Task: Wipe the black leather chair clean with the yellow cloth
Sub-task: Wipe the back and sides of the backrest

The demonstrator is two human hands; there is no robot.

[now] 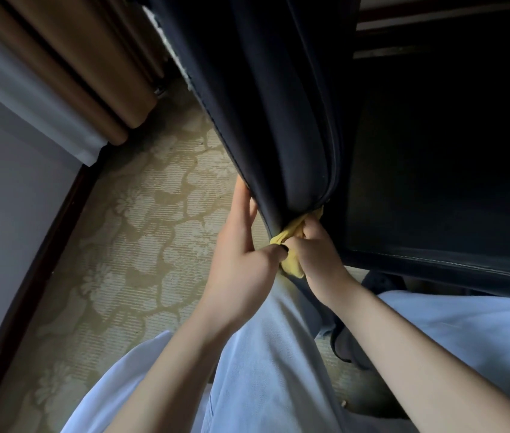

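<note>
Black leather chair, padded panel with stitched seams, runs down the centre of the view; its rounded lower end sits just above the person's knees. The small bunched yellow cloth is pressed against that rounded end, on the underside edge.

Right hand: fingers curled tight around the cloth, gripping it against the leather. Left hand: fingers straight along the panel's left edge, thumb bent across on the near side, pinching that edge; thumb tip touches the cloth.

Both hands just beside each other.

Right of the panel: dark seat area, with a black stitched front rim close to the right wrist. Left of the panel: open beige flower-patterned carpet, bounded by a dark skirting board and tan pleated curtain. Light blue jeans below the hands.
</note>
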